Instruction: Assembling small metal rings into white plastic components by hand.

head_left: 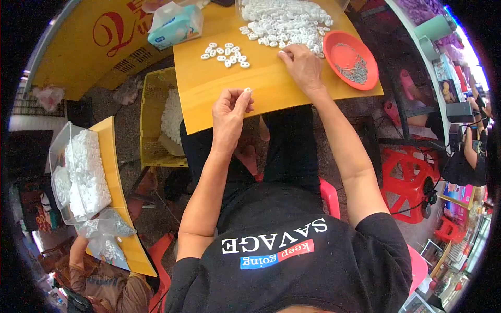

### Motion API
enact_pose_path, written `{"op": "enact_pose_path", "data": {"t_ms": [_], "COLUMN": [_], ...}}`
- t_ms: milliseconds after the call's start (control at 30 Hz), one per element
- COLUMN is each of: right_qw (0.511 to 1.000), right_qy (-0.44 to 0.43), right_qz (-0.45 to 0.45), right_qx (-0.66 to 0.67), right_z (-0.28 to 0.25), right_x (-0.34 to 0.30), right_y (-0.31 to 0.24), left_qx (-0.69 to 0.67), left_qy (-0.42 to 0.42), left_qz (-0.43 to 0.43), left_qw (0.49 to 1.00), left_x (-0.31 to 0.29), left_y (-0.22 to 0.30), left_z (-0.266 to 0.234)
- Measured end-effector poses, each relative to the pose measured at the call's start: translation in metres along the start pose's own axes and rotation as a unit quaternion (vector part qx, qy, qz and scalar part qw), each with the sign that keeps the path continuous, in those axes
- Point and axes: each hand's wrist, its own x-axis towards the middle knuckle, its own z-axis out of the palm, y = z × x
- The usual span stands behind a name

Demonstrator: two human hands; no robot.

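My left hand [229, 110] is closed just above the table's near edge, thumb and forefinger pinching a small white plastic piece [248, 89]. Ahead and to the right, my right hand [303, 67] rests low at the near side of a big heap of white oval pieces [284, 22] with small holes. Its fingers are curled together; what they hold, if anything, is hidden. A small scattered group of the same white pieces [228, 51] lies on the table left of the heap. Right of my right hand sits a red-orange round dish [369, 62] holding thin grey metal parts.
The yellow table [203, 109] ends just before my lap. A tissue pack [176, 26] stands at its far left corner, with a yellow crate [151, 104] below. Farther left, another person [112, 287] sits by a board bearing a clear bin [78, 177]. Red stools [409, 182] stand right.
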Motion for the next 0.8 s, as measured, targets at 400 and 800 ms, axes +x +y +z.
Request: {"op": "enact_pose_path", "data": {"t_ms": [400, 800], "right_qw": [0.725, 0.701], "right_qy": [-0.154, -0.206], "right_qz": [0.234, 0.198], "right_qx": [0.629, 0.654], "right_z": [-0.057, -0.081], "right_x": [-0.028, -0.048], "right_y": [-0.060, -0.083], "left_qx": [-0.085, -0.060], "left_qy": [0.005, -0.052], "left_qz": [0.050, 0.151], "left_qw": [0.995, 0.985], "left_x": [-0.010, -0.024], "left_y": [0.024, 0.038], "left_z": [0.008, 0.021]}}
